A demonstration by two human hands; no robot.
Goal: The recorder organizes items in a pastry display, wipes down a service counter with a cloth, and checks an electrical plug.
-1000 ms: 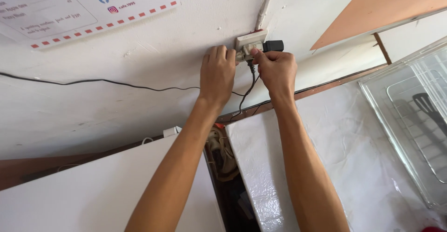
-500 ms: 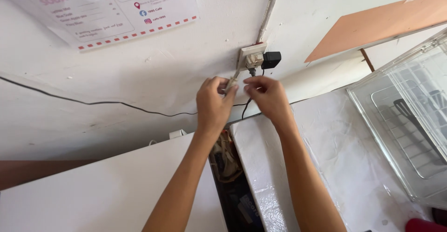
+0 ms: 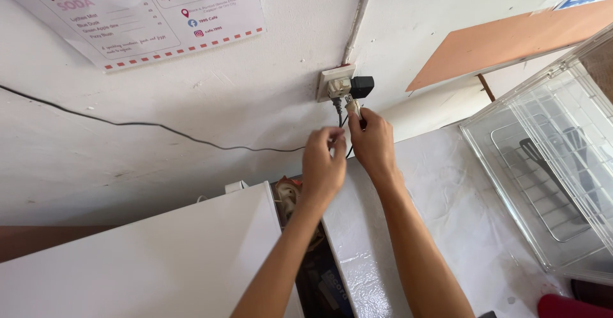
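white counter [image 3: 447, 190] bears clear case [image 3: 549, 165].

White painted wall [image 3: 191, 133] fills most of the view, scuffed and evenly lit, with a printed poster [image 3: 147, 18] pinned at the upper left. A pale conduit [image 3: 357, 15] runs down the wall. To the right, an orange-brown board [image 3: 511, 40] juts out like a shelf. Below it sits a white glossy tabletop [image 3: 447, 209] and a clear plastic case [image 3: 555, 158], possibly holding a wire rack. A white cabinet top [image 3: 140, 260] lies lower left.
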